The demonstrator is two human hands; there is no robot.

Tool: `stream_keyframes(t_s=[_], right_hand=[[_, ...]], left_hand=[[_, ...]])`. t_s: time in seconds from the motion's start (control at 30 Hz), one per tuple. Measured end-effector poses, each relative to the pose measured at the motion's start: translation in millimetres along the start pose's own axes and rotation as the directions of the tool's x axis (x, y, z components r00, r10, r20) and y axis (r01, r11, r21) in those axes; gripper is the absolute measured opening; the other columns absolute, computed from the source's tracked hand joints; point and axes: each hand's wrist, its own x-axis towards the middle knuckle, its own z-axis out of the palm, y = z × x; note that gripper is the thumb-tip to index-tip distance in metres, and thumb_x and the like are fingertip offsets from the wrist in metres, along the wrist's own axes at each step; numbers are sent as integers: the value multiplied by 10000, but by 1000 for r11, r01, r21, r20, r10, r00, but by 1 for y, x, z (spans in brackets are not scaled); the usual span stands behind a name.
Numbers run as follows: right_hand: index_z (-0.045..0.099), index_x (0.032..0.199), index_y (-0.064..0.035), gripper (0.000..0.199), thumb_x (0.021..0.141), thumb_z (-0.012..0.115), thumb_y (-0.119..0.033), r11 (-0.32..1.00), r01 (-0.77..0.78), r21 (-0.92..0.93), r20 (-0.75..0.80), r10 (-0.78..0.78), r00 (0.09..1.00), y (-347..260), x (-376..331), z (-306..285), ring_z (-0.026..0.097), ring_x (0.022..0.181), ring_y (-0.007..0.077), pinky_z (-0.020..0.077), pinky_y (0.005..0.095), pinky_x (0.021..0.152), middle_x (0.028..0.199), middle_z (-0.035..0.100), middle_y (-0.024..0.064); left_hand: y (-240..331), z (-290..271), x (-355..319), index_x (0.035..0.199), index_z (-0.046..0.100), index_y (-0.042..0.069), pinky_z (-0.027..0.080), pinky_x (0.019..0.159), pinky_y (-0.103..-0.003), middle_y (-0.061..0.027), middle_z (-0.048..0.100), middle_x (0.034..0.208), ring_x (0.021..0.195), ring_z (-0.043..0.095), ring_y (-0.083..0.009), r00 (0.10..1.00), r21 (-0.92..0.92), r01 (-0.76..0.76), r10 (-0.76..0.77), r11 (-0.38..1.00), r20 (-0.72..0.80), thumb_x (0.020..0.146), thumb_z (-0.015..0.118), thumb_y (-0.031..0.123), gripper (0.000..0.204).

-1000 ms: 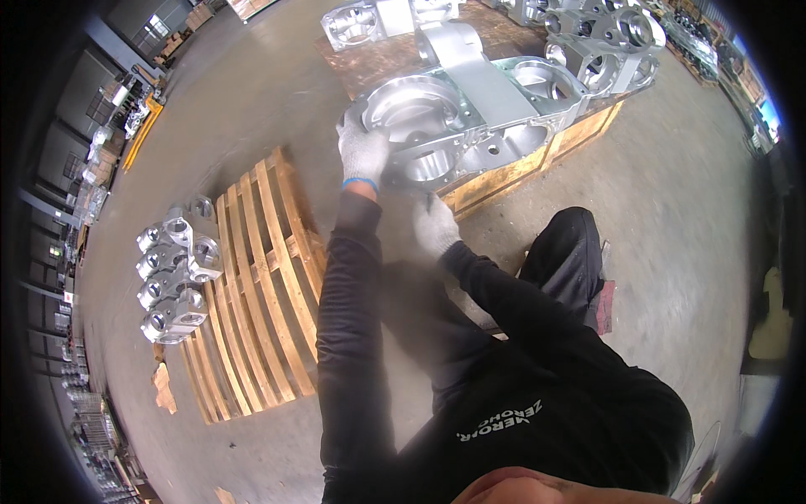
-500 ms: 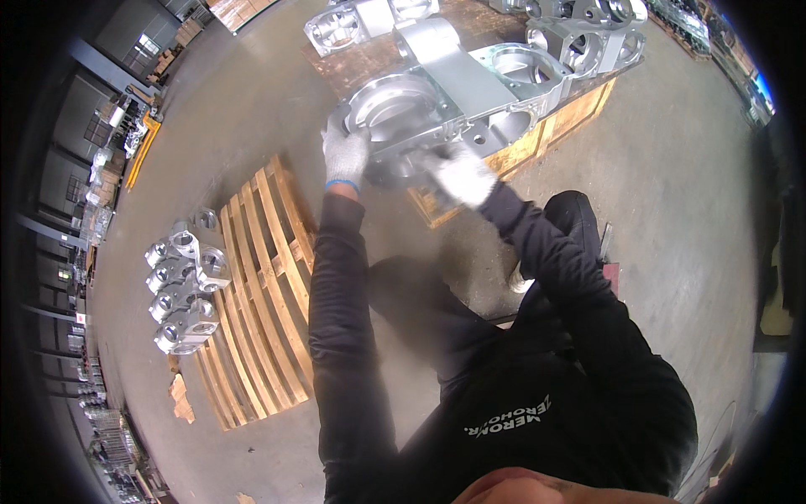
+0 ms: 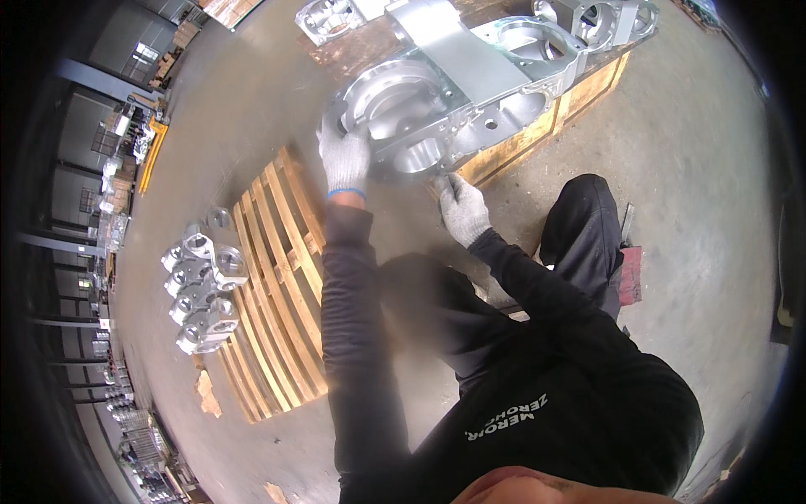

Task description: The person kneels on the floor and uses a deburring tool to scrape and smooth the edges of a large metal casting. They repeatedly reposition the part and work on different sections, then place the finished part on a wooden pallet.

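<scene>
A large machined aluminium casting (image 3: 466, 71) with wide round bores lies on top of a wooden crate (image 3: 537, 126), its left end jutting over the side. My left hand (image 3: 345, 158), in a pale knit glove with a blue cuff edge, grips the rim at that left end, fingers curled over it. Close below the casting's near edge, beside a smaller bore, is my gloved right hand (image 3: 463, 208). Its fingers are closed together; a small dark tip shows at them, but what they hold is hidden.
More silver castings (image 3: 596, 21) stand at the crate's far side. On the left, a wooden slatted pallet (image 3: 281, 286) lies on the concrete floor, with several smaller castings (image 3: 201, 277) beside it. A red object (image 3: 630, 275) sits right of my knee.
My right hand has moved down and slightly back from the casting's near side, uncovering the smaller bore. My left hand keeps its grip on the rim. The view has shifted slightly.
</scene>
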Motion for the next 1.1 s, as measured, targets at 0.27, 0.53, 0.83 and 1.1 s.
stream_keyframes(t_s=[0.27, 0.53, 0.83, 1.1], right_hand=[[654, 943, -32, 260, 966, 657, -290, 649, 517, -558, 125, -550, 826, -52, -9, -41, 713, 743, 422, 555, 539, 683, 732, 688, 226], [653, 952, -52, 230, 939, 683, -280, 389, 669, -633, 178, -769, 614, -74, 21, -79, 721, 707, 372, 560, 505, 652, 716, 699, 167], [623, 1128, -11, 371, 1023, 575, -363, 804, 358, -474, 86, -362, 928, -18, 8, -14, 713, 873, 460, 552, 562, 812, 872, 718, 273], [592, 1177, -12, 354, 1037, 576, -338, 814, 349, -464, 110, -338, 935, -30, -7, -21, 701, 894, 476, 547, 573, 801, 920, 719, 275]], left_hand=[[-10, 2, 5, 1349, 657, 67, 441, 1146, -424, -214, 553, 1453, 1366, 541, -376, 998, -81, 57, -58, 995, -3, 820, 702, 101, 532], [-14, 1, 7, 1347, 658, 69, 458, 1128, -424, -227, 552, 1444, 1351, 552, -360, 998, -107, 62, -60, 992, 22, 836, 717, 105, 516], [-19, 2, 5, 1326, 664, 57, 456, 1118, -440, -233, 569, 1407, 1321, 557, -383, 1000, -116, 12, -12, 993, 7, 846, 724, 136, 490], [-11, 4, 5, 1323, 665, 55, 451, 1128, -433, -235, 565, 1404, 1329, 552, -388, 999, -119, 49, -49, 992, 2, 819, 696, 100, 506]])
